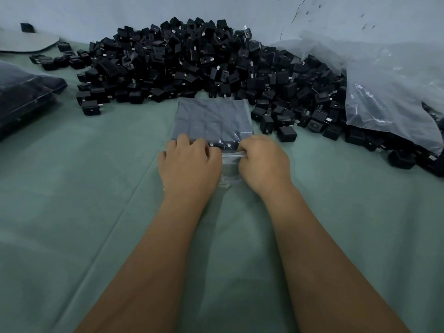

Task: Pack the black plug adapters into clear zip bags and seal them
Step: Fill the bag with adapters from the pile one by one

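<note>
Two bare forearms reach forward from the near edge of the surface (72, 188), which is covered in green cloth with long creases. The left hand (189, 162) lies knuckles up, fingers curled down onto the near end of a clear zip bag (212, 118), pressing it at its mouth. The right hand (264, 162) is just beside it, closed in a pinch on the bag's clear mouth strip, which bunches between the two hands. The zip bag lies flat in the middle of the surface, filled with black plug adapters (223, 144) that show dark through the film; whether the strip is fully closed cannot be told.

Past the bag, a big heap of loose adapters (192, 61) spreads along the far edge, against a pale wall (96, 13). At the right edge a large crumpled plastic sack (389, 92) slumps open, with more black adapters spilling from beneath it. At the left edge lies a filled bag (21, 92), its contents dark. In the far left corner rests a flat grey disc (26, 42).
</note>
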`<move>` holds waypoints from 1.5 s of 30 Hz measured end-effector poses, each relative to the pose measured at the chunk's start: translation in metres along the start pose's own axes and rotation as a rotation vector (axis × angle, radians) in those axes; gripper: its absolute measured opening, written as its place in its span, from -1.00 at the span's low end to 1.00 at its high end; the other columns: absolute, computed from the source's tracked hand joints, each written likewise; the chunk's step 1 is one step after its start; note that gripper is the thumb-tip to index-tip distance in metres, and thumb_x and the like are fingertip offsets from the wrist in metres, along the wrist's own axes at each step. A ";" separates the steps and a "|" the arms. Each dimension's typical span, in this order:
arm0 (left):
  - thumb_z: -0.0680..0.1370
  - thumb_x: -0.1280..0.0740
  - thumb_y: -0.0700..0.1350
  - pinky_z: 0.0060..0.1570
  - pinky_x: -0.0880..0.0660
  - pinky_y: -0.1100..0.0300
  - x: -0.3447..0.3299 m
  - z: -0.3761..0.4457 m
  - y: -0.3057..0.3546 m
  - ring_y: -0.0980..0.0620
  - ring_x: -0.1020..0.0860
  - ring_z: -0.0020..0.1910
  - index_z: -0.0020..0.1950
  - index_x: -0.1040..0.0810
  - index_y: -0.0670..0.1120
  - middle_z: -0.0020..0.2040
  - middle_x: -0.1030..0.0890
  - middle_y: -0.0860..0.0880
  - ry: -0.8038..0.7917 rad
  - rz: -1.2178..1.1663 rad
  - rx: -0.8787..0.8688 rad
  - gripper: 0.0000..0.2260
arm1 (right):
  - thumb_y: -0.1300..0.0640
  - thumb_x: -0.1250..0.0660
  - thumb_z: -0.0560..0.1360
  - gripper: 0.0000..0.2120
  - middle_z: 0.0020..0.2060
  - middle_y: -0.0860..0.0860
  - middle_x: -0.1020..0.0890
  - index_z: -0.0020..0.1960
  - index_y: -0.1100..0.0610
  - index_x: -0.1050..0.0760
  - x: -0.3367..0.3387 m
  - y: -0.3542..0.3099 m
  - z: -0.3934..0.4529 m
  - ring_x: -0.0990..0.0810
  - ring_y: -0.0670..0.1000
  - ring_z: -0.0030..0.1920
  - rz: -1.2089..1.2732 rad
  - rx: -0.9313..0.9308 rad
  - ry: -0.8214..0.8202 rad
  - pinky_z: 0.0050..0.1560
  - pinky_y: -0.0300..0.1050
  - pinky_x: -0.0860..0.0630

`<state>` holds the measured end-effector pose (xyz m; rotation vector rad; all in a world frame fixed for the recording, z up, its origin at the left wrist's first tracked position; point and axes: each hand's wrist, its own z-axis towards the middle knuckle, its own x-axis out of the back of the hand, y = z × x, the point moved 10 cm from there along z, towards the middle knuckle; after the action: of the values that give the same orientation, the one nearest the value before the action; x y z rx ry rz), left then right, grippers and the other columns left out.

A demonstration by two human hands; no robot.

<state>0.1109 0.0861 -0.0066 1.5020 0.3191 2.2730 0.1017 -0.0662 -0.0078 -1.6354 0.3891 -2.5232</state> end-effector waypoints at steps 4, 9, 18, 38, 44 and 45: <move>0.57 -0.10 -0.04 0.07 -0.28 0.02 -0.001 0.001 -0.001 -0.17 -0.45 0.11 0.04 -0.62 -0.12 0.09 -0.56 -0.15 -0.032 0.004 0.008 -0.67 | 0.26 -0.25 0.39 -0.76 -0.03 -0.02 -0.55 0.03 0.11 -0.54 -0.002 -0.002 -0.003 -0.45 0.04 0.04 0.010 0.030 -0.009 -0.17 -0.14 -0.27; 0.62 0.00 0.06 0.46 -0.04 -0.15 -0.027 0.001 -0.002 -0.06 -0.09 0.56 0.42 -0.42 0.02 0.51 -0.31 -0.06 -0.203 0.031 -0.028 -0.58 | 0.10 -0.19 0.51 -0.64 0.22 -0.05 -0.48 0.29 0.05 -0.47 -0.017 -0.001 0.001 -0.39 0.02 0.25 0.027 0.064 -0.093 0.20 -0.09 -0.23; 0.57 -0.02 0.23 0.47 0.05 -0.17 -0.041 0.001 -0.002 -0.05 -0.09 0.56 0.43 -0.40 0.14 0.55 -0.25 -0.04 -0.269 0.063 -0.051 -0.52 | -0.04 -0.14 0.32 -0.57 0.09 -0.17 -0.58 0.08 -0.08 -0.63 -0.010 0.030 0.003 -0.48 -0.11 0.17 0.660 -0.240 -0.023 0.32 -0.08 -0.32; 0.59 -0.18 0.06 0.45 -0.09 0.00 -0.030 -0.001 0.002 -0.09 -0.22 0.51 0.37 -0.49 0.03 0.48 -0.36 -0.10 -0.232 -0.014 -0.103 -0.63 | 0.13 -0.36 0.40 -0.79 -0.06 -0.03 -0.59 -0.07 -0.10 -0.40 0.031 0.094 -0.020 -0.55 0.00 -0.13 0.468 -0.497 0.353 -0.25 -0.22 -0.41; 0.67 0.05 0.09 0.51 0.10 -0.10 -0.047 -0.012 0.005 -0.14 0.03 0.58 0.57 -0.12 0.08 0.61 -0.01 -0.15 -0.411 0.150 -0.168 -0.54 | 0.20 -0.41 0.36 -0.57 0.00 -0.06 -0.57 0.22 0.08 -0.47 0.051 0.020 -0.034 -0.54 -0.06 -0.05 0.617 -0.232 0.481 -0.10 -0.34 -0.36; 0.67 0.03 0.09 0.51 0.07 -0.11 -0.046 -0.013 0.005 -0.14 0.00 0.58 0.57 -0.15 0.08 0.60 -0.05 -0.16 -0.411 0.151 -0.174 -0.55 | 0.21 -0.41 0.35 -0.60 0.03 -0.02 -0.56 0.18 0.10 -0.50 0.048 -0.001 -0.034 -0.53 -0.04 0.00 0.606 -0.138 0.440 -0.04 -0.33 -0.38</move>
<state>0.1141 0.0617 -0.0473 1.8961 -0.1102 1.9695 0.0505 -0.0711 0.0213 -0.7888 0.9501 -2.3687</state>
